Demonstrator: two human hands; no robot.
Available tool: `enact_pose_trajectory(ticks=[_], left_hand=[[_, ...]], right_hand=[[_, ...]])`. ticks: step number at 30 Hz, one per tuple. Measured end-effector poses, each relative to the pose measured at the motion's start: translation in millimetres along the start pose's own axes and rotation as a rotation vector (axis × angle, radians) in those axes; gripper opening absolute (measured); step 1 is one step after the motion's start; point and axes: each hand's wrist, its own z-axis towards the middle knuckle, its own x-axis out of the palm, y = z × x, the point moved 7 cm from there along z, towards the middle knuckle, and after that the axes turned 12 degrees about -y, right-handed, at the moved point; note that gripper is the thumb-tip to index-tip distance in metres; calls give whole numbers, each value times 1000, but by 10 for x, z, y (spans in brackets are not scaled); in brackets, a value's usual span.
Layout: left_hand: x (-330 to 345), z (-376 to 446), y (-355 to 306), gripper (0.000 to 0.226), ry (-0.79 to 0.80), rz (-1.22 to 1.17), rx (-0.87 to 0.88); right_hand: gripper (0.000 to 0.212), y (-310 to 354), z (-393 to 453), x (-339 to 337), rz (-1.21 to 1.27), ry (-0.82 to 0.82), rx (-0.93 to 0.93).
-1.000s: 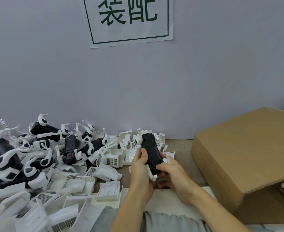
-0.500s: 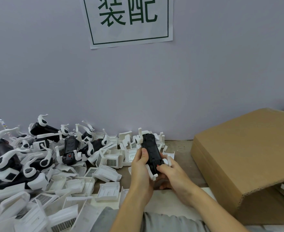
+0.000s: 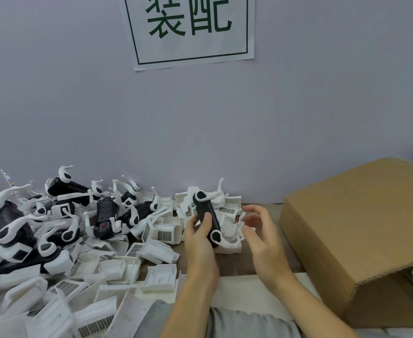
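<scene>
My left hand grips a long black plastic body with white curved arms hinged at its top and bottom ends, held above the table in the middle of the view. The thumb lies across the black body's face. My right hand hovers just to the right of it, blurred, fingers spread and loosely bent, holding nothing. Under and behind the hands lie white vented shell parts.
A big heap of assembled black-and-white units and loose white shells fills the left half of the table. A brown cardboard box stands at the right. A grey wall with a paper sign closes the back.
My right hand has let go of the black body and moved off to the right. The left hand has turned the body so that its white arms stick out to the right.
</scene>
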Motion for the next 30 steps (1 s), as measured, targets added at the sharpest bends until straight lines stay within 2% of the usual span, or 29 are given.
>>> enact_pose_trajectory(ticks=[2, 5, 8, 10, 12, 14, 15, 19, 21, 24, 26, 28, 30], left_hand=[[12, -1, -3, 16, 30, 40, 23], [13, 16, 4, 16, 16, 92, 57], [-11, 40, -7, 43, -31, 143, 93], [-11, 20, -44, 61, -34, 160, 122], [25, -19, -57, 75, -2, 171, 126], [50, -38, -55, 79, 30, 172, 118], [54, -39, -46, 76, 51, 167, 108], [110, -54, 7, 40, 163, 189, 61], [103, -44, 25, 32, 150, 194, 59], [70, -51, -9, 36, 80, 159, 60], [23, -27, -69, 33, 4, 145, 109], [-56, 20, -171, 27, -100, 140, 218], [-171, 54, -284, 28, -217, 118, 311]], right_hand=[[29, 131, -12, -8, -122, -30, -169], [26, 225, -70, 97, -341, 53, -350], [40, 219, -137, 214, -592, 156, -460], [45, 216, -138, 237, -672, 152, -498], [42, 215, -117, 202, -625, 114, -444], [24, 210, -85, 134, -413, 65, -309], [14, 208, -69, 101, -305, 37, -260], [27, 194, -24, 12, -108, -48, -127], [24, 138, -5, 11, -103, -60, -80], [15, -10, 36, -1, -121, -65, 16], [19, -90, 56, -29, -119, -72, 77], [28, -126, 68, -49, -254, -47, 60], [42, -177, 33, 21, -502, 92, -11]])
